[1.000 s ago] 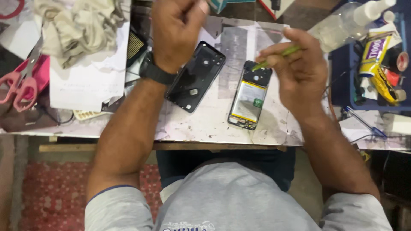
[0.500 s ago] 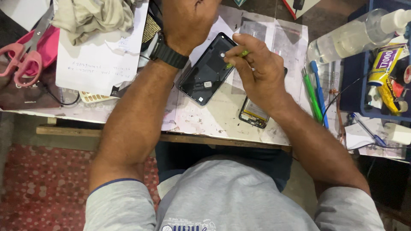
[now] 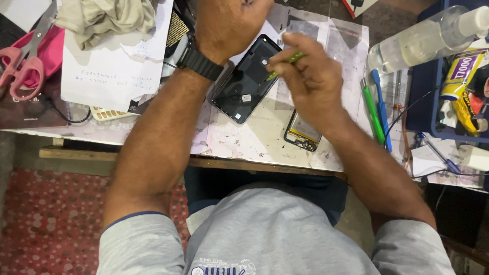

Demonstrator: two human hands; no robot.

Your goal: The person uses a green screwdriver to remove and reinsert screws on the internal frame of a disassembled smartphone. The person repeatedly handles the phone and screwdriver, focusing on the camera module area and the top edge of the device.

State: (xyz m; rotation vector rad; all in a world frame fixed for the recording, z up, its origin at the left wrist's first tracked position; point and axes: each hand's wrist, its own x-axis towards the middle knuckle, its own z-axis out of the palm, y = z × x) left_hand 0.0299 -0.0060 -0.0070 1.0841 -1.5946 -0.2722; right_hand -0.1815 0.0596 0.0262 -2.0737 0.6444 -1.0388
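Head view looked straight down on a cluttered workbench [image 3: 244, 142]. The left hand [image 3: 229, 23], with a black watch [image 3: 199, 61] on its wrist, lay at the top end of a black phone back cover [image 3: 244, 81]; its fingers were turned away from the camera, so whether they gripped the cover could not be told. The cover lay inside-up and slanted near the middle of the bench. The right hand [image 3: 310, 76] was closed around a thin green tool [image 3: 285, 63], pinched between thumb and fingertips, with the tool's tip over the cover's right edge. Just below that hand, partly hidden by the wrist, lay an opened phone body [image 3: 301, 133] with its battery showing. To the right lay a green pen [image 3: 373, 114] and a blue pen [image 3: 382, 112] side by side, and beyond them a clear squeeze bottle [image 3: 417, 43] on its side. At far left sat pink-handled scissors [image 3: 23, 63], a crumpled cloth [image 3: 107, 18] and a sheet of white paper [image 3: 112, 71].
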